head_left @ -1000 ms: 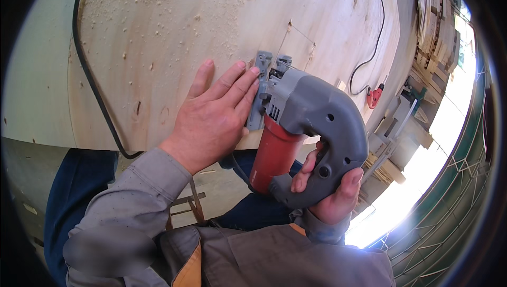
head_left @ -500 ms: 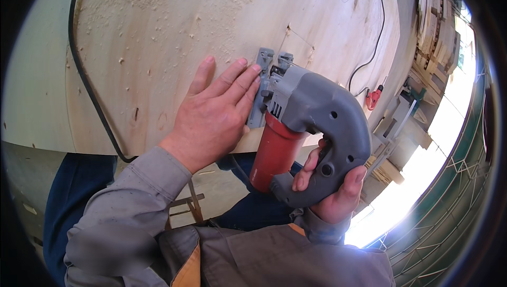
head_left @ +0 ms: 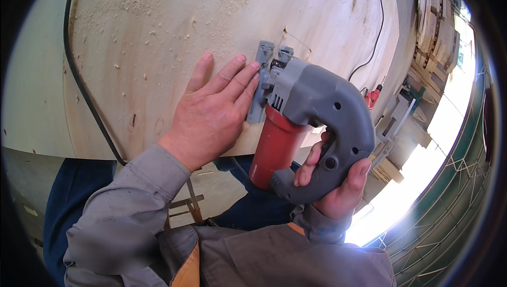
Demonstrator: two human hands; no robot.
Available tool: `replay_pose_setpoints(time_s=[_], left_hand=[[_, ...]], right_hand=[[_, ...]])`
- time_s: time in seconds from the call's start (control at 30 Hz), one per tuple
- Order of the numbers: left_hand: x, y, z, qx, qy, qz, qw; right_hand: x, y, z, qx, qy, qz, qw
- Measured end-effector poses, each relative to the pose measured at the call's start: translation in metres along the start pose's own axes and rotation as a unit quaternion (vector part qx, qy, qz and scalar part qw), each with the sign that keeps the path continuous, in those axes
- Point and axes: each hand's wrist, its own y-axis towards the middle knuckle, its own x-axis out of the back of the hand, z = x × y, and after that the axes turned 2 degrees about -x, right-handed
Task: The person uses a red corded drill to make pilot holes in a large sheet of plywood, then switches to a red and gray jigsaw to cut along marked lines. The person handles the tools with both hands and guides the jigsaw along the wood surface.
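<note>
My right hand [head_left: 338, 186] is wrapped round the grey handle of a corded-type jigsaw [head_left: 327, 94] with a red motor barrel. The saw's grey metal base plate [head_left: 260, 83] rests on a pale wooden board [head_left: 158, 75] near its front edge. Flat on that board lies my left hand [head_left: 211, 104], fingers stretched out and fingertips against the left side of the base plate. Just beyond the saw's nose, thin pencil lines run between small dark marks on the wood. The blade is hidden under the saw's head.
Sawdust and shavings [head_left: 153, 7] are scattered over the board's far left. A thick black cable [head_left: 87, 94] crosses its left side, and a thinner cord [head_left: 376, 38] runs along the right. A red tool [head_left: 373, 97] lies at the right edge. Stacked timber [head_left: 435, 38] stands beyond.
The jigsaw has slid slightly away from me across the board, closer to the pencil marks. My left hand has moved along slightly with it, still flat against the base plate.
</note>
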Motion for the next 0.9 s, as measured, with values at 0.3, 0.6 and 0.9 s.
replay_pose_setpoints(time_s=[0.3,0.6,0.9], left_hand=[[0.001,0.007,0.002,0.0,0.002,0.0,1.0],[0.002,0.013,0.004,0.005,-0.015,-0.013,1.0],[0.006,0.015,0.003,0.018,-0.033,-0.023,0.999]], right_hand=[[0.0,0.011,0.005,0.006,0.01,-0.004,1.0],[-0.011,0.019,0.014,0.026,0.004,-0.007,1.0],[-0.018,0.024,0.021,0.049,-0.019,-0.019,0.998]])
